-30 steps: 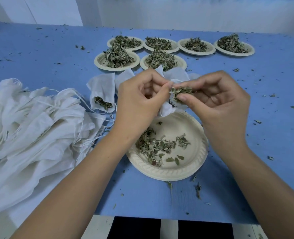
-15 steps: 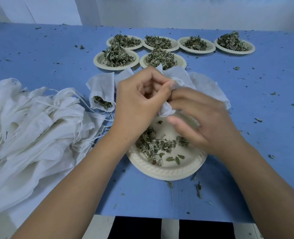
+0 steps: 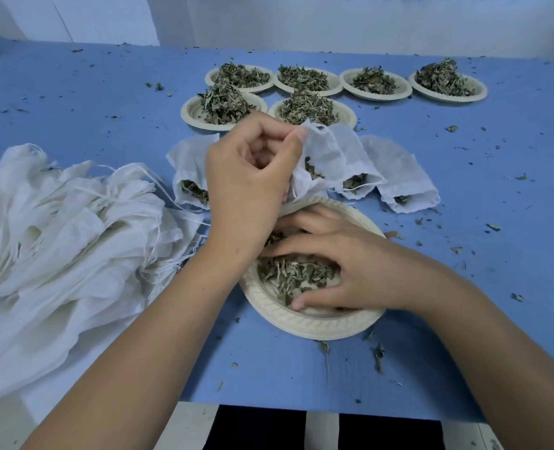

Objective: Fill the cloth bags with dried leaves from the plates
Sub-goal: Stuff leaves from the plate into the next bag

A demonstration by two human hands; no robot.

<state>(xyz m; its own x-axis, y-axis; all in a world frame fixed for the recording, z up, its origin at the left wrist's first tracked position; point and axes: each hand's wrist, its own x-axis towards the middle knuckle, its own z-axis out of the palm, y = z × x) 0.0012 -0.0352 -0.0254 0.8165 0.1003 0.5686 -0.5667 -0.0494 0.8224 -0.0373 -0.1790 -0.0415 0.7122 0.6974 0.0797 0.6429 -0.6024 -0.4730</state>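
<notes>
We pinch the cloth bag (image 3: 327, 154) at its rim with the left hand (image 3: 249, 190), mouth hanging over the 12 o'clock edge of the plate (image 3: 301, 324), presumably so spills drop back. Right hand (image 3: 360, 271), grip spread, rests on the dried leaves (image 3: 288, 274) at plate centre, ready to gather.

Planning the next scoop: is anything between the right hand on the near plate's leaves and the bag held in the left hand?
Nothing visible does. The right hand rests on the leaves in the near plate; the left hand pinches the bag just over the plate's far rim.
</notes>
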